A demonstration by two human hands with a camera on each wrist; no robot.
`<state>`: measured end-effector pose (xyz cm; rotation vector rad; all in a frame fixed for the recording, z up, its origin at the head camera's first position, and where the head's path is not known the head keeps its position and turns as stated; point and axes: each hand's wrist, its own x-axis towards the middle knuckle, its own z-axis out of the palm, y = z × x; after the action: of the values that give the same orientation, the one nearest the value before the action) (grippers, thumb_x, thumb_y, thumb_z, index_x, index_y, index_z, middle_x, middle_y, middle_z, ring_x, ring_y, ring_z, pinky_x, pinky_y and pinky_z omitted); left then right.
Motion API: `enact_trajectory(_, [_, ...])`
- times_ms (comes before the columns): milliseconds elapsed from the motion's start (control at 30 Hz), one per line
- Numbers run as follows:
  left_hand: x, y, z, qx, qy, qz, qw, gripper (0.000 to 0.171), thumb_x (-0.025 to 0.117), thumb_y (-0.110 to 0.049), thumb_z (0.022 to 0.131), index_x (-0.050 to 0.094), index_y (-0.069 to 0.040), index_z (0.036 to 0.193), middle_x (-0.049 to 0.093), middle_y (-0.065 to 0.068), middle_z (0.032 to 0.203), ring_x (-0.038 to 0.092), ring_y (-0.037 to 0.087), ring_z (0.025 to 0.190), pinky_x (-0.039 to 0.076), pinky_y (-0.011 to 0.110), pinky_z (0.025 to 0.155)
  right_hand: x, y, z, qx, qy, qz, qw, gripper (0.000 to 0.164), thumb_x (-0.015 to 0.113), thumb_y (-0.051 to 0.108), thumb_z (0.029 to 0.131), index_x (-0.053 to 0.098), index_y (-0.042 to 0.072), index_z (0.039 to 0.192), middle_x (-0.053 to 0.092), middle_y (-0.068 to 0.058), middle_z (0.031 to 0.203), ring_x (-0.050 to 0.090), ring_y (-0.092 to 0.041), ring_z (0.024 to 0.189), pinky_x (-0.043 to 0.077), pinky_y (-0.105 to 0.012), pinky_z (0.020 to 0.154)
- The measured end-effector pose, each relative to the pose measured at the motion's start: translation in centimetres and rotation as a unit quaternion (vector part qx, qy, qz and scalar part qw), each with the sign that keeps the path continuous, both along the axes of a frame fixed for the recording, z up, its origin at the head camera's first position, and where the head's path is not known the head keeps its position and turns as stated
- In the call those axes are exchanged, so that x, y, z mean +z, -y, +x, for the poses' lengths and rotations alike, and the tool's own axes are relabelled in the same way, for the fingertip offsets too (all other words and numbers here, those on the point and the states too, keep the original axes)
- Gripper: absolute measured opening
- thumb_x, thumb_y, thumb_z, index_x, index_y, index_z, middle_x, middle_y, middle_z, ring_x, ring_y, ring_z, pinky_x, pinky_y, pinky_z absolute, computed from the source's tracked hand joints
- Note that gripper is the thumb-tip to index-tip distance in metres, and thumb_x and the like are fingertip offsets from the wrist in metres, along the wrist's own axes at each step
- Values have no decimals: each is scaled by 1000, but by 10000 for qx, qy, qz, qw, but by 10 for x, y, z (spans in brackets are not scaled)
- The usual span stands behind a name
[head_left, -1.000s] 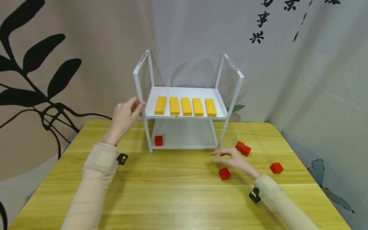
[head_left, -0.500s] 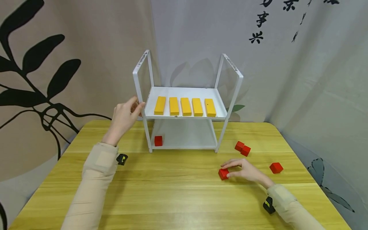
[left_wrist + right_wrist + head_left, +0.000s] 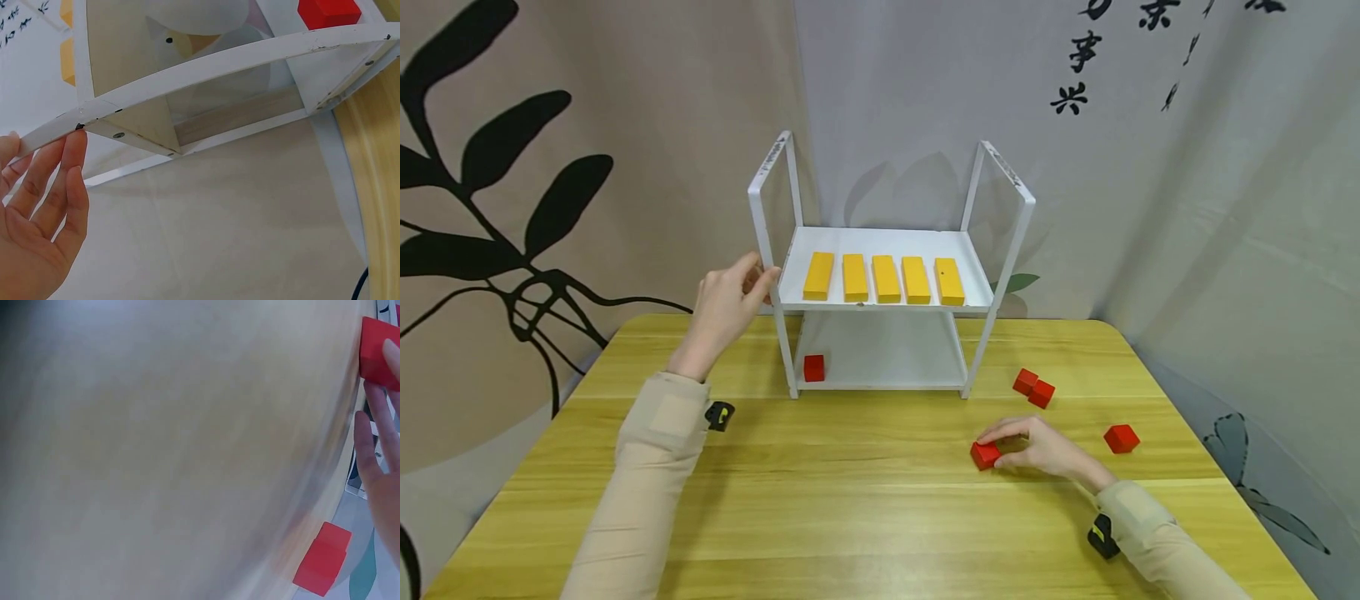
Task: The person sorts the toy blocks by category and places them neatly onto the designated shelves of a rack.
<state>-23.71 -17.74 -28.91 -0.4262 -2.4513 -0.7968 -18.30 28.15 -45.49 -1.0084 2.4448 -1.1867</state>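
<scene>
My left hand [image 3: 726, 304] grips the front left post of a white two-tier shelf rack [image 3: 887, 350]; the left wrist view has its thumb and fingertips around that white post [image 3: 47, 134]. With thumb and fingers, my right hand [image 3: 1048, 450] pinches a red cube [image 3: 985, 456] on the table, to the front right of the rack. The same cube [image 3: 377, 353] shows between thumb and fingers at the edge of the right wrist view. Several yellow blocks [image 3: 855, 279] stand in a row on the upper tier. One red cube [image 3: 814, 367] sits at the lower tier's left end.
Two red cubes [image 3: 1033, 388] lie together right of the rack, and another red cube [image 3: 1122, 438] lies farther right on the wooden table [image 3: 850, 500]. A curtain [image 3: 887, 100] with printed leaves and characters hangs behind the rack.
My right hand has drawn back from near the rack's front right foot to the nearest red cube and now pinches it. The left hand has stayed on the post.
</scene>
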Motion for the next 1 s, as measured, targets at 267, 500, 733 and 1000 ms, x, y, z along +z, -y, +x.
enact_trajectory(267, [1,0,1,-28,21,15,10000,32,49,-32,99,57,-2,92,66,15,71,48,21,54,35,28,51,0,1,2,-356,-161,273,9989,33,76,20,80,70,18,113,69,-3,115,60,-3,105,49,-25,92])
enact_trajectory(500, [2,0,1,-26,60,24,10000,33,48,-34,99,58,-3,93,67,15,72,47,19,53,35,26,51,2,2,3,-556,-74,197,9982,33,76,22,81,70,18,113,69,-2,114,59,-1,101,51,-29,88])
enact_trajectory(733, [1,0,1,-7,-11,-3,10000,33,49,-33,99,57,-3,91,65,15,70,45,18,52,34,26,50,3,7,3,-747,-532,176,9956,32,77,21,80,71,16,111,70,-4,111,61,-5,100,52,-31,86])
enact_trajectory(1000, [0,0,0,-6,-20,-16,10000,32,49,-32,100,56,-2,91,65,14,69,45,19,52,35,27,51,6,15,2,-960,-982,-109,9905,31,78,18,78,72,11,107,71,-8,110,65,-15,96,55,-35,81])
